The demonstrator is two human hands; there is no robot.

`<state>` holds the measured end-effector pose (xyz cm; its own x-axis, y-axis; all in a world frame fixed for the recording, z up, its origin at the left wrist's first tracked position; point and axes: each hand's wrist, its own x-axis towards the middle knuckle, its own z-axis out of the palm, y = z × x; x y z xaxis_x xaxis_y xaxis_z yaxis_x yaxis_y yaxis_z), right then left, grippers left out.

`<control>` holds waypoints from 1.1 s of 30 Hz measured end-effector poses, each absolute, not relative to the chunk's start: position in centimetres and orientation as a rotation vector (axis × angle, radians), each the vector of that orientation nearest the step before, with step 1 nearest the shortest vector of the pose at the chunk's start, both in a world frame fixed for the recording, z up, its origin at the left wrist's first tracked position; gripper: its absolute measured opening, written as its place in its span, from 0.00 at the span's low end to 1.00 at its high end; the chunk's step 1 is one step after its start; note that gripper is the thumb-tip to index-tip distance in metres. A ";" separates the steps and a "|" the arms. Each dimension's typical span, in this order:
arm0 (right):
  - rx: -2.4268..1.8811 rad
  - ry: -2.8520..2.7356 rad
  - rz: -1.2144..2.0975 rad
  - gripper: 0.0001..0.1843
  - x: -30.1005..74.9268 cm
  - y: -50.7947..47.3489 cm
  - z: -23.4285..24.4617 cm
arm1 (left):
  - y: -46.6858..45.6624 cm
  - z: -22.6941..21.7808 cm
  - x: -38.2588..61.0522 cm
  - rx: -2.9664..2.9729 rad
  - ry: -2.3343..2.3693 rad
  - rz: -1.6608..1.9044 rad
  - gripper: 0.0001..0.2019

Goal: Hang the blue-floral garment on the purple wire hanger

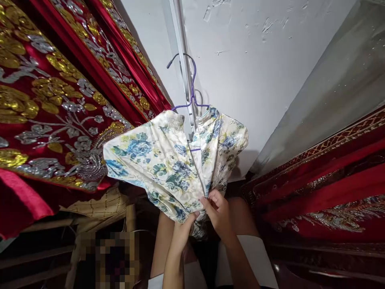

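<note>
1. Scuffed white wall (pixel 240 84) backed the scene, crossed by a pale upright strip (pixel 179 36).
2. Before it, a short-sleeved, stand-collared floral blouse (pixel 177 172) hung over the person's lap, its neck open in a V.
3. Its cloth looked light, soft and faintly glossy, so it would probably drape, crease easily and slide a little; the front edges and collar seemed the surest places to take hold.
4. The right hand (pixel 219 210) pinched the front edge, just below the V, between thumb and fingers.
5. Just beside and lower, the left hand (pixel 185 226) had its thumb on the cloth; its fingers were hidden, so how tightly it gripped could not be told.
6. A purple hanger (pixel 193 82) spread the shoulders, its hook overlapping the strip; whether it was caught on anything was unclear.
7. Further out, red fabric with gold and silver floral embroidery (pixel 64 106) filled the left, and red sequined cloth (pixel 337 200) the right.
</note>
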<state>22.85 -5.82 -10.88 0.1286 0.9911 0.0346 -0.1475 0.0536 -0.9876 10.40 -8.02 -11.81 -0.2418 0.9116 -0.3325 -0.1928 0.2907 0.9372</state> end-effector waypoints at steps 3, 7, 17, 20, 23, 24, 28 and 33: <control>-1.129 -0.990 1.162 0.21 23.4 -6.8 -11.2 | -8.2 -12.1 10.9 0.616 1.381 1.225 0.28; -1.139 -0.940 1.129 0.23 24.0 -7.1 -10.9 | -8.1 -13.4 10.5 0.676 1.495 1.313 0.25; -1.109 -1.008 1.364 0.26 24.6 -6.4 -9.6 | -7.3 -12.9 12.1 1.359 1.548 1.567 0.13; -1.128 -1.097 1.445 0.25 24.3 -6.6 -9.6 | -6.8 -12.3 13.1 1.461 1.427 1.311 0.08; -1.168 -1.211 1.494 0.22 24.7 -6.1 -8.6 | -6.2 -12.3 13.8 1.493 1.427 1.389 0.06; -1.172 -1.218 1.505 0.22 25.0 -5.7 -8.0 | -6.1 -12.4 13.9 1.521 1.414 1.404 0.06; -1.083 -1.110 1.402 0.21 26.6 -1.4 -3.4 | -5.8 -13.0 14.8 1.668 1.372 1.377 0.08; -0.909 -1.126 1.188 0.21 27.8 5.1 5.5 | -6.2 -13.1 15.4 1.822 1.315 1.172 0.08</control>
